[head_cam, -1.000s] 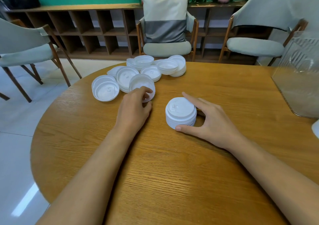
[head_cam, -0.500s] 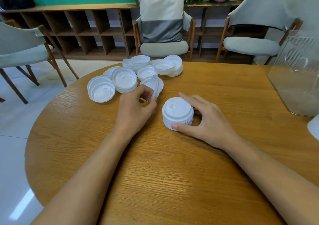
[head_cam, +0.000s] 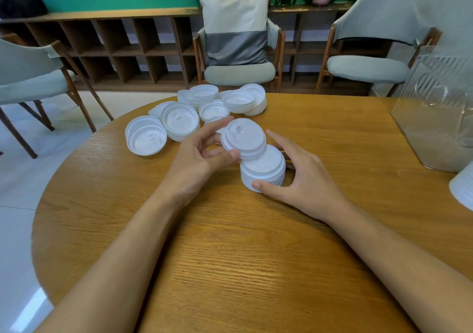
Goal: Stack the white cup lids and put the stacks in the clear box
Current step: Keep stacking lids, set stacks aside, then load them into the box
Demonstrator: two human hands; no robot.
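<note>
A stack of white cup lids [head_cam: 266, 173] stands on the round wooden table [head_cam: 256, 268] near its middle. My right hand [head_cam: 304, 179] curls around the stack, thumb at its front and fingers behind. My left hand [head_cam: 197, 158] pinches a white lid [head_cam: 244, 138], top side up and slightly tilted, just above the stack's left rim. Loose lids and low piles of lids [head_cam: 194, 118] lie at the table's far side. The clear box [head_cam: 440, 112] stands at the right edge of the table.
A white object [head_cam: 464, 189] shows partly at the right border, near the box. Three grey chairs [head_cam: 240, 51] stand around the table's far side, with wooden shelving behind them. White floor lies to the left.
My left hand picked a lid from the loose pile, turned it over and carried it right, to just above the stack. My right hand stayed around the stack.
</note>
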